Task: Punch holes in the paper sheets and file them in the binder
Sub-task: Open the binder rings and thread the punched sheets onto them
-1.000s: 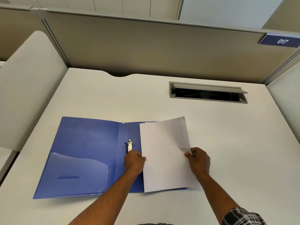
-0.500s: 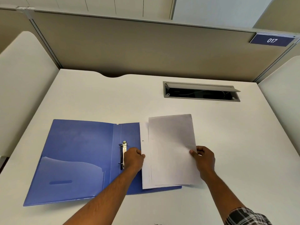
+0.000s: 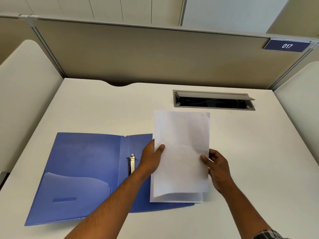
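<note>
Paper sheets (image 3: 183,152) pinched at both side edges, left hand (image 3: 151,161), right hand (image 3: 217,168), above blue binder (image 3: 82,169).

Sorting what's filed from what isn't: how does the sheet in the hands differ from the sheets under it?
The top sheet is lifted, held at each side by the left hand and right hand; the lower sheets lie flat on the blue binder. The top sheet's near edge curls; theirs is flat. All are white.
</note>
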Tool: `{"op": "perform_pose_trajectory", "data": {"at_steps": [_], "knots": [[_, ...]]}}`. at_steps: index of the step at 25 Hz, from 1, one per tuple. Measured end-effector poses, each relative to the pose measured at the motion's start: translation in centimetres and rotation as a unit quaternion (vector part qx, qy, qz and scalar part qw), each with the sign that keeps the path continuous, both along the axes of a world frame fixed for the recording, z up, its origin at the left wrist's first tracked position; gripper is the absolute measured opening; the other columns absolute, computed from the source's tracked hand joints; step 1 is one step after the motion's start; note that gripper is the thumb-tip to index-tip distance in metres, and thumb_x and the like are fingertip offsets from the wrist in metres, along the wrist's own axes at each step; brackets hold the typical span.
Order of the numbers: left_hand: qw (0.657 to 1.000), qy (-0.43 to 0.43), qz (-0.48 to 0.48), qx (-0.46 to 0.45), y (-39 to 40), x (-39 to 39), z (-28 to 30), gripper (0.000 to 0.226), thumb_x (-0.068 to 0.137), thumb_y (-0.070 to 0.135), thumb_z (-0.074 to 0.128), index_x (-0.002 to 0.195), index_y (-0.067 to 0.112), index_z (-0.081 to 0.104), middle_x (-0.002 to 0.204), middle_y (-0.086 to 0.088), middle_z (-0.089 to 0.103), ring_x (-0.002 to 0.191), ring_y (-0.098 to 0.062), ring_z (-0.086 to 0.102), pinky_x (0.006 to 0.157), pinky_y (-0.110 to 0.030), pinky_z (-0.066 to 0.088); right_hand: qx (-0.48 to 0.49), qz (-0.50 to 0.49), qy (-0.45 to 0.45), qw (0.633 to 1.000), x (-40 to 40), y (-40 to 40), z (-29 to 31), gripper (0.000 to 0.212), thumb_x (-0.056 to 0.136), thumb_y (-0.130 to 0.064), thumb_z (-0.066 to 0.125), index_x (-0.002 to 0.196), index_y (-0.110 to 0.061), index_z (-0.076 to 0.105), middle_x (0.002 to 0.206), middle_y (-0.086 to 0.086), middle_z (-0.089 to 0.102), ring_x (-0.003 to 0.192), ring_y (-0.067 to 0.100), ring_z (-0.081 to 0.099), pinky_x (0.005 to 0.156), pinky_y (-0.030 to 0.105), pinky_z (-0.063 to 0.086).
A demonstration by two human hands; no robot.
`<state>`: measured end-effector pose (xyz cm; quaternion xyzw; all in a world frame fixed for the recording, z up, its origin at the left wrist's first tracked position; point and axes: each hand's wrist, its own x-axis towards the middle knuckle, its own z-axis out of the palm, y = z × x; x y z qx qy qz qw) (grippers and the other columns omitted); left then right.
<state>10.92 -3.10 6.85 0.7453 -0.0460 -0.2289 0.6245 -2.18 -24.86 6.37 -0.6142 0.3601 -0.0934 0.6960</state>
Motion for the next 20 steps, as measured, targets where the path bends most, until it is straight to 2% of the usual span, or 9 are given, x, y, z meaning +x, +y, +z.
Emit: {"op": "perform_pose_trajectory", "data": {"at_steps": [1,2,5,6,9,12,16,18,20], "knots": [[1.000,-0.020,0.012,-0.019,-0.1,0.0,0.3,0.020,0.099,0.024,0.057,0.118,0.023,0.063,0.113,0.006,0.071,0.107,-0.015,0.067,0.089,-0.026,0.053,-0.018,-0.001,-0.017,1.000,0.4,0.4,0.6,0.077,0.055,-0.059,0.092,0.112,-0.014,0.067,0.107,0.008,0.077,0.094,0.027,0.074,0.082,0.044,0.061],[0.998,-0.034,0.031,-0.043,-0.2,-0.1,0.8,0.019,0.098,0.024,0.059,0.117,0.023,0.065,0.111,0.005,0.072,0.105,-0.013,0.068,0.088,-0.025,0.054,-0.037,-0.003,-0.032,0.999,0.7,0.8,1.1,0.076,0.057,-0.060,0.091,0.111,-0.014,0.066,0.105,0.008,0.076,0.093,0.027,0.074,0.080,0.042,0.062],[0.990,-0.060,0.100,-0.085,-0.1,-0.4,1.4,0.018,0.094,0.028,0.063,0.112,0.024,0.065,0.105,0.005,0.073,0.098,-0.007,0.069,0.082,-0.016,0.054,-0.109,-0.008,-0.062,0.992,1.4,2.1,2.0,0.031,0.086,-0.032,0.078,0.108,-0.022,0.060,0.105,0.007,0.074,0.095,0.029,0.073,0.082,0.043,0.061],[0.988,-0.068,0.114,-0.084,-0.1,-0.4,1.5,0.021,0.094,0.030,0.062,0.114,0.023,0.063,0.106,0.005,0.072,0.098,-0.006,0.068,0.081,-0.014,0.053,-0.132,-0.009,-0.062,0.989,1.5,2.5,2.1,0.026,0.091,-0.025,0.075,0.109,-0.025,0.057,0.107,0.005,0.073,0.094,0.026,0.073,0.080,0.040,0.061],[0.989,-0.100,0.102,-0.045,0.4,-0.8,0.9,0.020,0.099,0.029,0.053,0.117,0.021,0.051,0.108,0.003,0.065,0.098,-0.008,0.063,0.076,-0.008,0.050,-0.167,0.003,-0.050,0.985,1.5,3.8,1.8,0.039,0.093,-0.018,0.072,0.125,-0.024,0.050,0.115,-0.003,0.067,0.099,0.013,0.069,0.079,0.023,0.060],[0.991,-0.120,0.062,-0.002,0.8,-1.2,-0.1,0.013,0.103,0.019,0.046,0.117,0.019,0.045,0.108,0.002,0.062,0.095,-0.003,0.061,0.076,-0.005,0.048,-0.182,0.001,-0.026,0.983,1.3,4.5,0.7,0.051,0.093,-0.016,0.071,0.139,-0.014,0.049,0.119,-0.001,0.064,0.103,0.015,0.064,0.086,0.023,0.054],[0.990,-0.129,0.039,0.036,0.7,-1.1,-0.8,0.018,0.105,0.014,0.041,0.123,0.013,0.045,0.109,0.002,0.060,0.094,-0.006,0.060,0.075,-0.001,0.045,-0.175,-0.024,-0.012,0.984,1.3,4.6,0.2,0.041,0.094,-0.017,0.070,0.132,-0.012,0.056,0.113,0.001,0.066,0.099,0.021,0.065,0.088,0.031,0.054],[0.989,-0.135,0.035,0.053,0.6,-1.1,-1.0,0.024,0.105,0.014,0.040,0.127,0.006,0.045,0.110,-0.001,0.060,0.095,-0.012,0.059,0.074,0.001,0.044,-0.176,-0.024,-0.009,0.984,1.3,4.5,0.0,0.038,0.094,-0.019,0.070,0.130,-0.012,0.058,0.111,0.002,0.067,0.097,0.022,0.066,0.084,0.027,0.054],[0.987,-0.140,0.033,0.066,0.6,-1.1,-0.9,0.026,0.105,0.014,0.040,0.127,0.002,0.046,0.108,-0.002,0.059,0.090,-0.011,0.059,0.071,0.000,0.044,-0.182,-0.018,-0.003,0.983,1.3,4.3,-0.3,0.038,0.095,-0.021,0.070,0.129,-0.010,0.060,0.110,0.003,0.068,0.097,0.023,0.067,0.081,0.024,0.054]]}}
